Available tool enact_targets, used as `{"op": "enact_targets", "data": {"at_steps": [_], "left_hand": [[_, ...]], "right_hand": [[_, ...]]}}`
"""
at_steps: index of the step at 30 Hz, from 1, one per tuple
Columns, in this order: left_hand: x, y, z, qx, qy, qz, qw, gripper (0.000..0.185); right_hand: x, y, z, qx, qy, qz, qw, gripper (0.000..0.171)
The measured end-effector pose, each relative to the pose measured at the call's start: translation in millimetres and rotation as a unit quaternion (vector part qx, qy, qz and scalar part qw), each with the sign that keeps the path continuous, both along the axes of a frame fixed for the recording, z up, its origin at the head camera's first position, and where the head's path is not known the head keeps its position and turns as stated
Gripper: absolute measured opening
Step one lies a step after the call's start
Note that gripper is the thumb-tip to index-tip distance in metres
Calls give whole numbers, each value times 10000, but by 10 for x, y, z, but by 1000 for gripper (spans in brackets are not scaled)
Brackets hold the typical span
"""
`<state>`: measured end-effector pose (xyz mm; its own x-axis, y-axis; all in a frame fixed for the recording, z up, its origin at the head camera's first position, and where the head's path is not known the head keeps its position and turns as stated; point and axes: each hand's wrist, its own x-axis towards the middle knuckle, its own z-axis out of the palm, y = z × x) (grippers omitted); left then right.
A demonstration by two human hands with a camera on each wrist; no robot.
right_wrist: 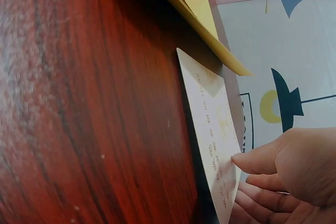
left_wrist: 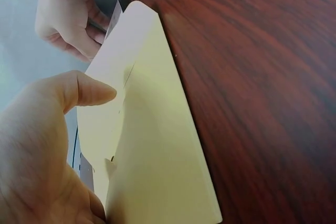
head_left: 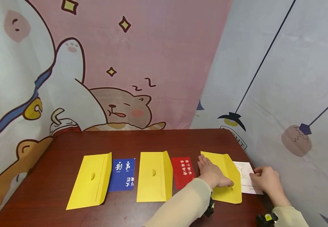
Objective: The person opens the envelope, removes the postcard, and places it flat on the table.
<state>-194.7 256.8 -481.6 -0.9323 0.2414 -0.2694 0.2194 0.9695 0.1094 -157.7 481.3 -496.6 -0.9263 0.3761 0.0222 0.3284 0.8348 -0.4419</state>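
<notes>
The left hand (head_left: 213,175) lies flat, fingers straight and relaxed, pressing down on the rightmost yellow paper envelope (head_left: 229,186), which sits on the dark red wooden desk (head_left: 152,140) with its open flap turned toward the right hand. The right hand (head_left: 266,179) has curled fingers pinching the near edge of a white printed card (head_left: 244,176) that lies just right of the envelope, its left edge tucked under or against the flap; which of the two cannot be told. By the look of it, the step in hand is bringing the card to the envelope's mouth; the next move would seem to call for the left hand to steady or lift the flap while the right slides the card leftward under it, kept level so the corner does not catch. The head view alone shows the row further left of the fingers: a red card (head_left: 183,171), a second yellow envelope (head_left: 153,176), a blue card (head_left: 122,175) and a third yellow envelope (head_left: 91,179). The left wrist view shows the flap's fold and the thumb (left_wrist: 86,90) raised above the paper; the right wrist view shows the fingertips (right_wrist: 252,162) nipping the card's edge and faint print on its face.
</notes>
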Motion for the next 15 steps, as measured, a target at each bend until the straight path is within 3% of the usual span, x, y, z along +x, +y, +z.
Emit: {"op": "enact_targets", "data": {"at_steps": [9,15], "left_hand": [[-17,-13,-5,200,-114,28,9997,125],[-79,-45,26,209,415,-168,9988,124]], "right_hand": [[2,-46,24,131,-41,-111,9998,42],[14,-154,129,363,343,37,9987,57]]}}
